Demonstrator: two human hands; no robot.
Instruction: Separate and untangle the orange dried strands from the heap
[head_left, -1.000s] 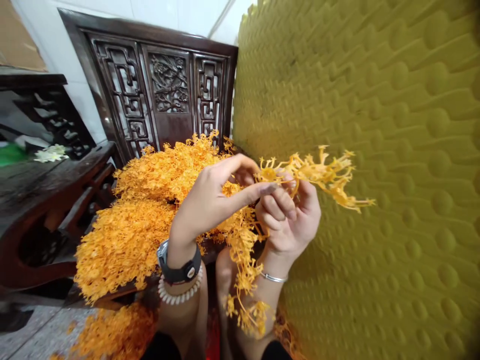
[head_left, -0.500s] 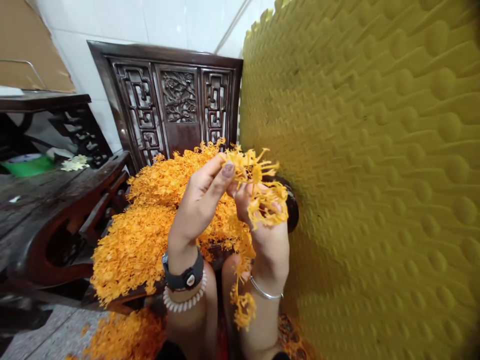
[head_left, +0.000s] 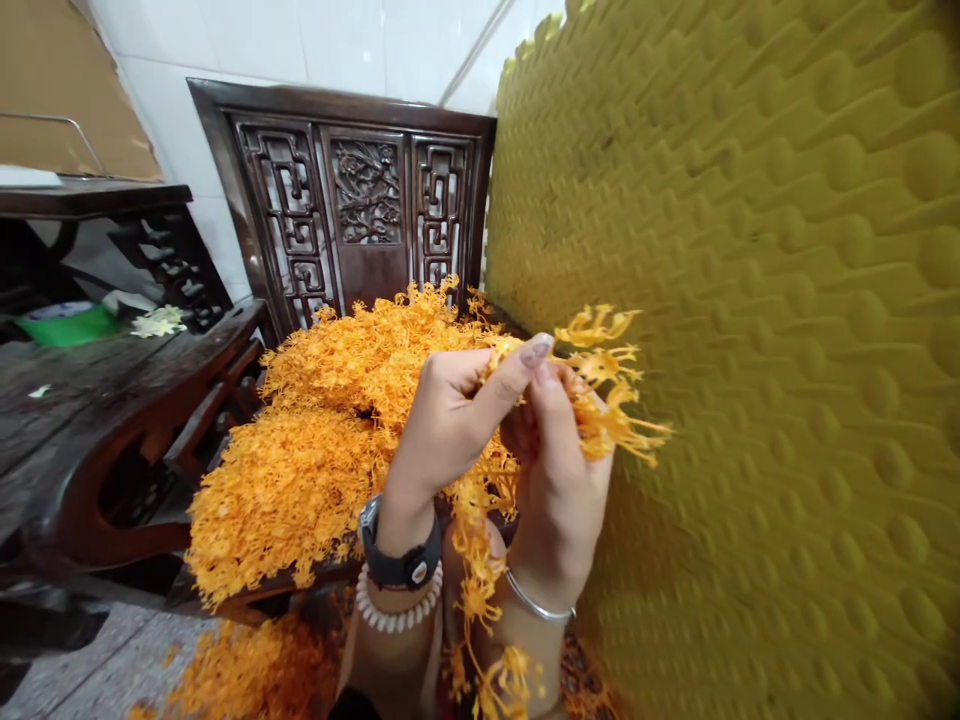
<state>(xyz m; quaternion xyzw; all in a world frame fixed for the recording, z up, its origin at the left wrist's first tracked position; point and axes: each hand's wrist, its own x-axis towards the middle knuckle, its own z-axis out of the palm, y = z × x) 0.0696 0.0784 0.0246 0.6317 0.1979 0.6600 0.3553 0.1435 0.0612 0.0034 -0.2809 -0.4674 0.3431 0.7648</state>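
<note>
My left hand [head_left: 457, 415] and my right hand [head_left: 562, 460] meet thumb to thumb in the middle of the view, both closed on orange plastic flower pieces [head_left: 611, 385]. The thin, spidery prongs stick out past my right fingers. Below my hands hangs a strand of the same pieces [head_left: 476, 570], trailing down between my wrists. Behind and to the left, a large heap of orange flower pieces [head_left: 292, 490] covers the seat. My fingertips partly hide what they pinch.
A carved dark wooden chair back [head_left: 371, 265] stands behind the heap. On the right rises a yellow textured foam mat [head_left: 735, 380]. At left, a dark wooden surface [head_left: 45, 440] bears a green round item [head_left: 71, 325] and pale flower pieces [head_left: 157, 321]. More orange pieces [head_left: 255, 670] lie low on the floor.
Both hands have shifted to the right and slightly down, and their thumbs have come together. The flower pieces at the right hand now point rightward, and the hanging strand reaches lower.
</note>
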